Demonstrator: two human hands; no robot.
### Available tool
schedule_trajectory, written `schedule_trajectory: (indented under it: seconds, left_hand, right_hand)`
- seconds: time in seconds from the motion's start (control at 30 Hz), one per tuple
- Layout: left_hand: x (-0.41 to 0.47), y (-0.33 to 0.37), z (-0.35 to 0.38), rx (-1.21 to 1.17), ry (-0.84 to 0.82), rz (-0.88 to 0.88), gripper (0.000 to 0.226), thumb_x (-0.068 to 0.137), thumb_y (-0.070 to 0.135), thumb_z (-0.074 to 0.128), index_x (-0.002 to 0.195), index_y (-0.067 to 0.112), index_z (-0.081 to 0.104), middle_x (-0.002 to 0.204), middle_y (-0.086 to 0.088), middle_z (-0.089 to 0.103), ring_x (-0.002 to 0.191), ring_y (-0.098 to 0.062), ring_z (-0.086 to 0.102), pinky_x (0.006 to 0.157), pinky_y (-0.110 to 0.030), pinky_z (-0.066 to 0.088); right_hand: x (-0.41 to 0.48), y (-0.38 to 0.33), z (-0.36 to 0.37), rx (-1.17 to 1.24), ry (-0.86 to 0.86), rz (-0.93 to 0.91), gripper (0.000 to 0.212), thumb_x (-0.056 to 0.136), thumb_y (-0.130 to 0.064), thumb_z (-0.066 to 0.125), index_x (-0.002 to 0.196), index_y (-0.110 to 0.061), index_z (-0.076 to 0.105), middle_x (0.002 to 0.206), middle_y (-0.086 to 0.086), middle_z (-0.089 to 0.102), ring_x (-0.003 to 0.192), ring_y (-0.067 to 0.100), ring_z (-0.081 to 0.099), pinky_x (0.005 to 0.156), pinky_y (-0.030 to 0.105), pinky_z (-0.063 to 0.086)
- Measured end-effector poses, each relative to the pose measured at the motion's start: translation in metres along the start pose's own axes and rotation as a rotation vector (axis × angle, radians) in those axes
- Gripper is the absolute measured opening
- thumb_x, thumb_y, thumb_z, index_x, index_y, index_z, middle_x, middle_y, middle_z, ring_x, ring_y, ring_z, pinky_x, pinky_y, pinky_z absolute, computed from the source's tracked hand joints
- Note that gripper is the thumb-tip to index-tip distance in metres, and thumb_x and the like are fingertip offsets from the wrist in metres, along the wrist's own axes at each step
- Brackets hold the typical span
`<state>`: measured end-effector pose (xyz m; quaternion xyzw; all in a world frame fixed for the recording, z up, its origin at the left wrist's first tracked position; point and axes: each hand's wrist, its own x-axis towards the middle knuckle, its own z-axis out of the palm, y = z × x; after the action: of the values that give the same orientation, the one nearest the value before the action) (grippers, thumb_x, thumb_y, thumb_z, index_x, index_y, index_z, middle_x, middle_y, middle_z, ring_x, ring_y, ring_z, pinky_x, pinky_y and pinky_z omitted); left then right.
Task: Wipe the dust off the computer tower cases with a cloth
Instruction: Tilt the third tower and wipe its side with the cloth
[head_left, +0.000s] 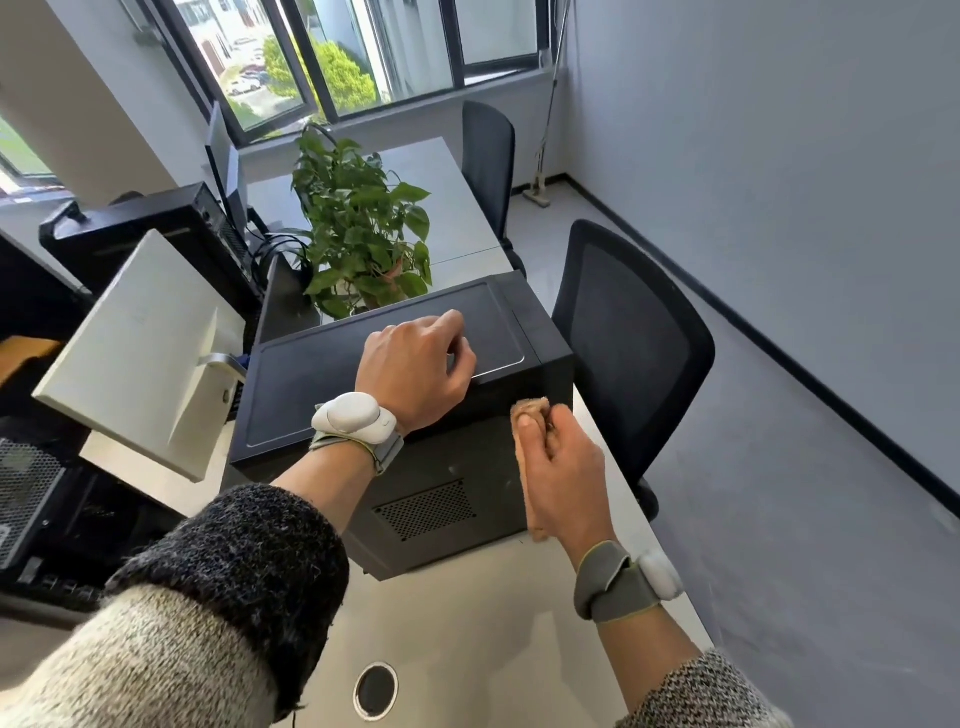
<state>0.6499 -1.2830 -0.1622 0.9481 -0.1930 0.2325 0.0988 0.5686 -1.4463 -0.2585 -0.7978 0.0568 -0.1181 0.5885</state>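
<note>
A black computer tower case (322, 384) lies on its side on the white desk (467, 623), with a vent grille on the face turned toward me. My left hand (415, 369) rests on the case's upper panel near its right edge, fingers curled and holding nothing. My right hand (558, 467) grips a tan cloth (530, 410) and presses it against the near side face of the case, right of the grille.
A white monitor back (140, 353) stands left of the case. A potted plant (363, 228) sits behind it. Two black office chairs (623, 338) stand along the desk's right side. More black towers (145, 234) are at the left. A cable hole (375, 690) is in the desk near me.
</note>
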Motion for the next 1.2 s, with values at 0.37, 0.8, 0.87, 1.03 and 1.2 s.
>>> schedule_trajectory:
  seconds: [0.37, 0.8, 0.87, 1.03, 1.2]
  left_hand:
    - [-0.03, -0.004, -0.024, -0.262, 0.158, -0.266, 0.022, 0.097, 0.029, 0.061, 0.077, 0.018, 0.061, 0.063, 0.008, 0.057, 0.061, -0.016, 0.055, 0.057, -0.031, 0.043]
    - [-0.101, -0.089, -0.054, -0.183, 0.435, -0.89, 0.028, 0.105, 0.041, 0.051, 0.09, 0.02, 0.062, 0.082, 0.003, 0.064, 0.079, -0.02, 0.059, 0.071, -0.034, 0.044]
    - [-0.105, -0.105, -0.053, -0.2, 0.433, -0.908, 0.03, 0.106, 0.04, 0.05, 0.093, 0.017, 0.062, 0.086, -0.001, 0.065, 0.082, -0.024, 0.059, 0.074, -0.036, 0.045]
    - [-0.096, -0.134, -0.055, -0.289, 0.385, -0.958, 0.031, 0.107, 0.037, 0.048, 0.097, 0.011, 0.062, 0.089, -0.004, 0.062, 0.088, -0.031, 0.056, 0.078, -0.036, 0.04]
    - [-0.078, -0.142, -0.046, -0.296, 0.3, -0.898, 0.033, 0.108, 0.038, 0.045, 0.099, 0.01, 0.06, 0.1, -0.012, 0.065, 0.099, -0.036, 0.059, 0.079, -0.036, 0.036]
  right_hand:
    - [0.0, -0.014, 0.004, 0.054, -0.027, -0.029, 0.023, 0.108, -0.038, 0.058, 0.09, -0.024, 0.058, 0.07, -0.006, 0.062, 0.062, 0.006, 0.061, 0.054, 0.017, 0.047]
    - [-0.024, -0.043, 0.06, -0.171, -0.107, -0.179, 0.024, 0.107, -0.048, 0.054, 0.094, -0.028, 0.055, 0.076, -0.01, 0.067, 0.066, 0.007, 0.066, 0.057, 0.026, 0.054]
    - [-0.024, -0.043, 0.06, -0.123, -0.062, -0.156, 0.023, 0.106, -0.046, 0.057, 0.092, -0.028, 0.058, 0.074, -0.01, 0.068, 0.066, 0.007, 0.067, 0.058, 0.026, 0.055]
    - [-0.015, -0.038, 0.037, -0.041, 0.164, -0.013, 0.025, 0.109, -0.035, 0.057, 0.094, -0.017, 0.064, 0.075, -0.009, 0.067, 0.074, 0.003, 0.064, 0.058, 0.01, 0.045]
    - [-0.03, -0.051, 0.074, -0.092, 0.167, -0.005, 0.024, 0.11, -0.035, 0.053, 0.093, -0.019, 0.058, 0.074, -0.011, 0.065, 0.073, 0.002, 0.064, 0.058, 0.014, 0.046]
